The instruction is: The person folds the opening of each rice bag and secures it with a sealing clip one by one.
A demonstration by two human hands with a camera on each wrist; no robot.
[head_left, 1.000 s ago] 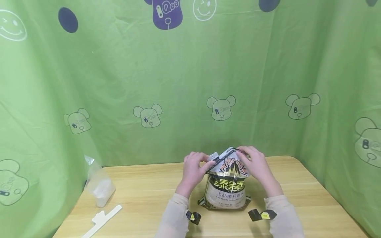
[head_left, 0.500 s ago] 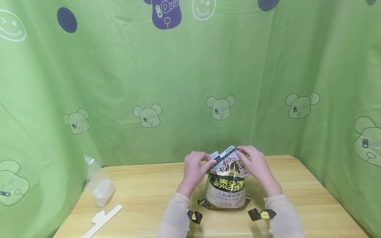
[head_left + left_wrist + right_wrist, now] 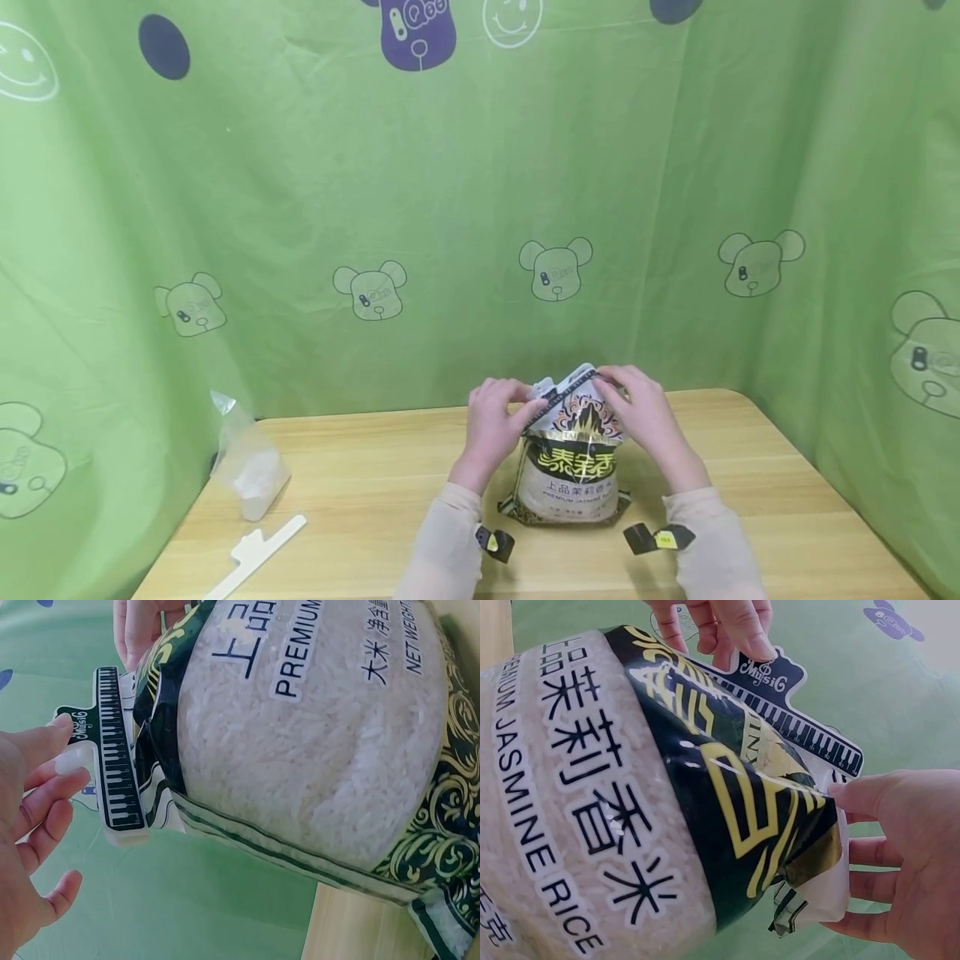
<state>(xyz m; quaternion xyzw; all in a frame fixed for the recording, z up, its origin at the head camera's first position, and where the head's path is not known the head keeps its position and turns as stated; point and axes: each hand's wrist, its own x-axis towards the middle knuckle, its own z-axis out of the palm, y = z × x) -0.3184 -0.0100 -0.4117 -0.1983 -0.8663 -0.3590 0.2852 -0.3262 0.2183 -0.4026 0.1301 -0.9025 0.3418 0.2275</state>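
Note:
A jasmine rice bag (image 3: pixel 570 483) stands upright on the table, its clear front full of white grains. Across its gathered top lies a sealing clip (image 3: pixel 120 750) printed with piano keys, tilted up to the right in the head view. My left hand (image 3: pixel 491 425) pinches the clip's handle between thumb and fingers. On the other side, my right hand (image 3: pixel 900 855) holds the bag's top corner, thumb in front, near the clip's end. Whether the clip's jaws are fully closed over the plastic I cannot tell.
At the table's left stands a clear plastic bag (image 3: pixel 258 483) with white contents. In front of it lies a white sealing clip (image 3: pixel 255 554). A green curtain (image 3: pixel 465 208) hangs behind the wooden table (image 3: pixel 360 492) and along both sides.
My left hand and the piano-key clip have shifted slightly up and to the right. The right hand and the rice bag have hardly moved.

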